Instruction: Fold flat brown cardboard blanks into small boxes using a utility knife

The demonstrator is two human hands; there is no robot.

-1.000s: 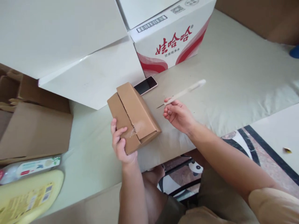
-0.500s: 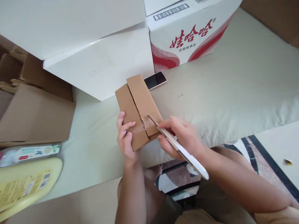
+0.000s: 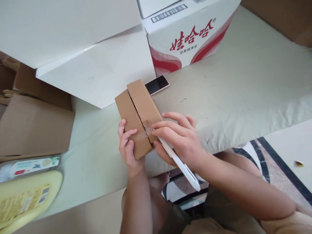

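My left hand (image 3: 127,148) grips the near end of a small brown cardboard box (image 3: 136,112), thumb and fingers wrapped round its left side. A strip of clear tape (image 3: 145,131) crosses the flap seam at that end. My right hand (image 3: 177,138) holds a white utility knife (image 3: 181,164), its handle pointing down and to the right. The knife's tip is at the tape, under my fingers, which rest on the box's flap. The blade itself is hidden by the fingers.
A phone (image 3: 156,85) lies just behind the box. A white and red printed carton (image 3: 187,35) stands beyond it, and large white boxes (image 3: 80,55) to the left. Brown cardboard (image 3: 31,125), a bottle (image 3: 29,164) and a yellow pack (image 3: 26,198) lie at the left.
My right hand swung the knife round from pointing away to the right and brought it to the taped end of the box. Its fingers now rest on the flap. The left hand kept its hold.
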